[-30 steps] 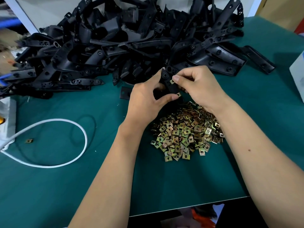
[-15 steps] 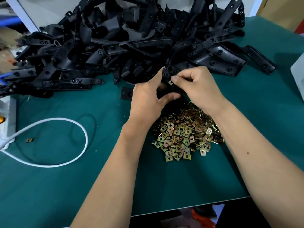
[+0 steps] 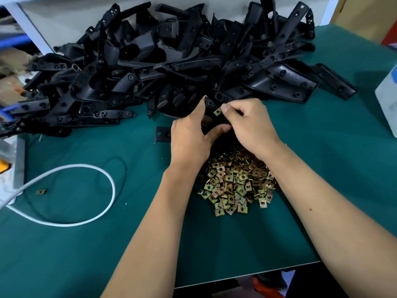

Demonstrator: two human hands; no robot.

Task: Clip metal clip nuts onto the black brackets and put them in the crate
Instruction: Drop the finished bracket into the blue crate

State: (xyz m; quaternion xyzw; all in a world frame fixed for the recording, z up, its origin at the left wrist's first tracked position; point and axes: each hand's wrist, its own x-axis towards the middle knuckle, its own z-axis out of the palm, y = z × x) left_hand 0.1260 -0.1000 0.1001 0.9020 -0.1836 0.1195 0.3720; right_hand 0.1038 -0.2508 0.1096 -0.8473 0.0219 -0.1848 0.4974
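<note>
My left hand (image 3: 189,138) has a grip on a black bracket (image 3: 209,104), held just above the surface (image 3: 214,244). Right hand (image 3: 251,123) pinches a clip nut (image 3: 217,111) against its edge, w/ the nut pile (image 3: 236,181) right below.

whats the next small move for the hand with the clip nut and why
Probably push the clip nut fully onto the black bracket: the right hand pinches it at the bracket's edge while the left hand grips the bracket, and it does not look seated.

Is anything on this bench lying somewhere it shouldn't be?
Yes: one brass-coloured metal clip nut lies alone on the green mat beside the looped white cable, far left of the main heap of clip nuts.
</note>
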